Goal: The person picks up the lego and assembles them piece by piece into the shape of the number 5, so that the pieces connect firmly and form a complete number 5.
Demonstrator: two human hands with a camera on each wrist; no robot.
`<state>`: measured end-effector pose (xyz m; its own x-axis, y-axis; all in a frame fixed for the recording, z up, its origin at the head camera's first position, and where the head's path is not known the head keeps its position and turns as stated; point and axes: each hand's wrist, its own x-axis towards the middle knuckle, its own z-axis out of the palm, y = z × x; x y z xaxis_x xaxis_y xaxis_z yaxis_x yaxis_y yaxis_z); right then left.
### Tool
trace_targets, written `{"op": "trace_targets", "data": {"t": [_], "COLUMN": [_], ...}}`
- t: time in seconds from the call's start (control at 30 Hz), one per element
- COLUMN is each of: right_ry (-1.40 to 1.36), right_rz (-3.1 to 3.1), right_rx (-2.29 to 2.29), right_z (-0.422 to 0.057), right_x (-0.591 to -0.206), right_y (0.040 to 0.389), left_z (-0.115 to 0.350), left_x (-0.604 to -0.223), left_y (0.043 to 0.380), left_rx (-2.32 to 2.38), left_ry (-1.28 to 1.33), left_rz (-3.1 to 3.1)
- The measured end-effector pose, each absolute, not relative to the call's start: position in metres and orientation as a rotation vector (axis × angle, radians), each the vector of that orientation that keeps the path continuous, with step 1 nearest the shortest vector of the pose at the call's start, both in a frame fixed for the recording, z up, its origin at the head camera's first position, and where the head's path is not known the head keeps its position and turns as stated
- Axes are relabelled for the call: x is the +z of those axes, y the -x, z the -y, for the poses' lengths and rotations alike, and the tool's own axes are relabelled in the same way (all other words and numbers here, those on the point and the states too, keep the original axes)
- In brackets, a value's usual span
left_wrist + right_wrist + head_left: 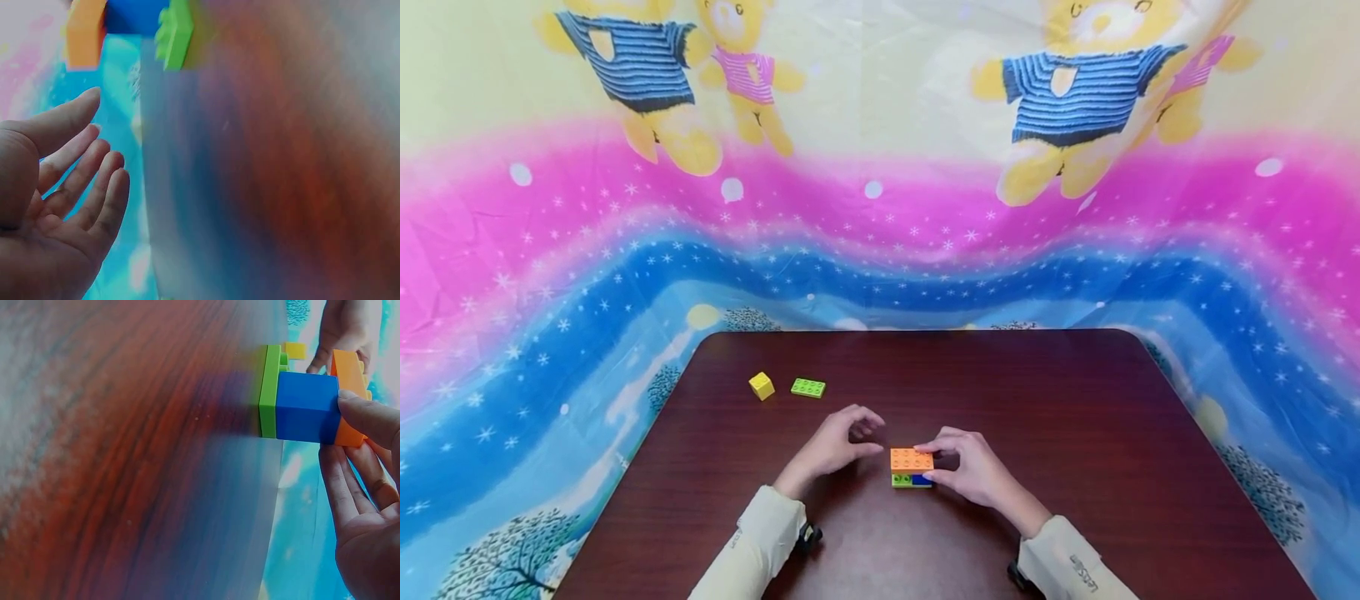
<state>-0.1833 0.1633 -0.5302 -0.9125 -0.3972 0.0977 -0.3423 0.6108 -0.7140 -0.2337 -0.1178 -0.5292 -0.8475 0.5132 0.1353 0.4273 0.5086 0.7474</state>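
Observation:
A small stack of toy building bricks stands on the table. It has a green plate (269, 394) at the bottom, a blue brick (306, 407) on its right part, and an orange plate (912, 461) with studs on top. My right hand (973, 471) pinches the stack at its right end, thumb on the near side and fingers at the far side, around the orange plate. My left hand (831, 446) is just left of the stack, apart from it, its fingers loosely bent and holding nothing. In the left wrist view a gap separates its thumb from the bricks.
Farther back on the left lie a yellow brick (762, 386) and another green plate (808, 387) with studs. The dark wooden table (1037, 383) reaches back to a printed cloth (872, 242) with bears, which hangs behind and along both sides.

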Motion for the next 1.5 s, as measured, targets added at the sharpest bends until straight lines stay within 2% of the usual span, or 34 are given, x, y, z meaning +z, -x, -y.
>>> {"op": "trace_targets", "data": {"t": [0.2, 0.83, 1.1, 1.5], "right_ry": [0.631, 0.621, 0.634, 0.630], "right_rz": [-2.768, -2.745, -2.751, -2.743], "right_rx": [-1.192, -1.219, -1.217, -1.204], "right_z": [-0.162, -0.162, -0.161, -0.163], "right_x": [-0.529, -0.530, -0.530, -0.531], "right_y": [0.183, 0.182, 0.183, 0.182], "left_z": [0.141, 0.233, 0.257, 0.264], "left_x": [-0.522, -0.520, -0.532, -0.551], "left_y": [0.252, 0.283, 0.291, 0.295], "left_rx": [1.391, 1.797, 1.942, 2.013], "left_ry": [-0.699, 0.011, 0.272, 0.443], "left_rz": [-2.749, -2.933, -2.843, -2.584]}}
